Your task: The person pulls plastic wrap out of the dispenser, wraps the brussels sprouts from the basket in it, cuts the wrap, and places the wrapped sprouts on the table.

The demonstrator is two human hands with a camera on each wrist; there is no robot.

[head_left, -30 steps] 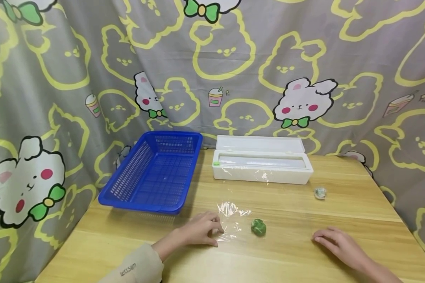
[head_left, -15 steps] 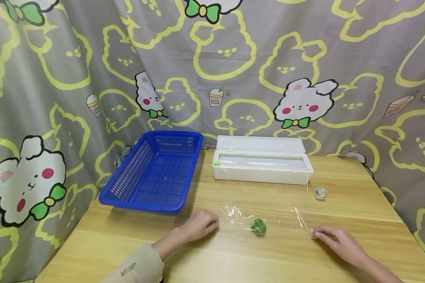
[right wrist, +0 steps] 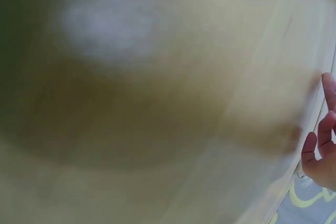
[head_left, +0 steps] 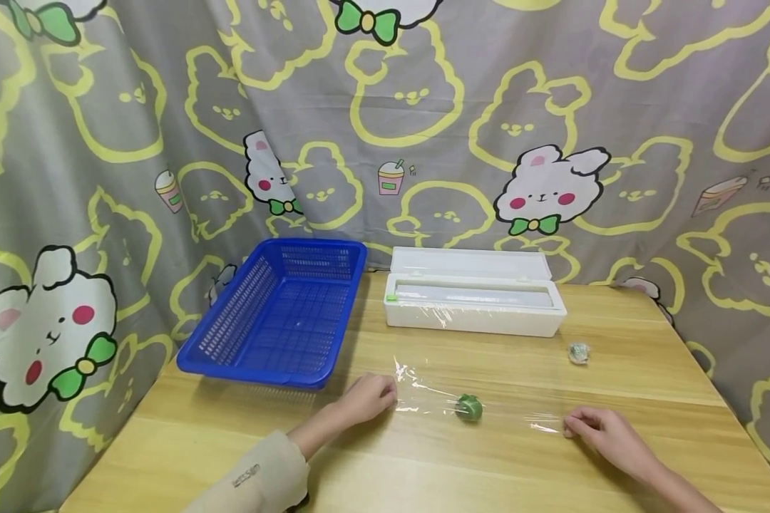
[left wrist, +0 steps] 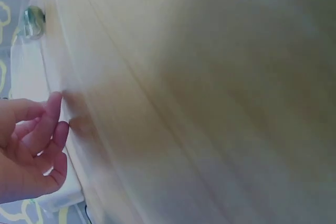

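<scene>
A clear sheet of cling film (head_left: 412, 376) stretches from the white dispenser box (head_left: 475, 320) toward me, over a small round green leafy vegetable (head_left: 469, 409). My left hand (head_left: 367, 399) pinches the film's near left corner; thumb and forefinger meet in the left wrist view, where the other fingers of that hand (left wrist: 39, 148) curl loosely. At the near right corner, my right hand (head_left: 606, 433) pinches the film between thumb and fingertips. In the right wrist view only part of this hand (right wrist: 321, 150) shows, at the right edge. The vegetable's exact kind is unclear.
A blue plastic basket (head_left: 250, 373) stands at the left of the wooden table (head_left: 423, 470). The dispenser's lid (head_left: 471, 263) is raised at the back. Right of the box lies a small ball (head_left: 579, 353) that looks wrapped in film. A patterned curtain (head_left: 423, 92) hangs behind.
My left hand's spread fingers have closed on the film's corner, and the hand has moved slightly up. Glints on the film have shifted as it tightened; the right hand has barely moved.
</scene>
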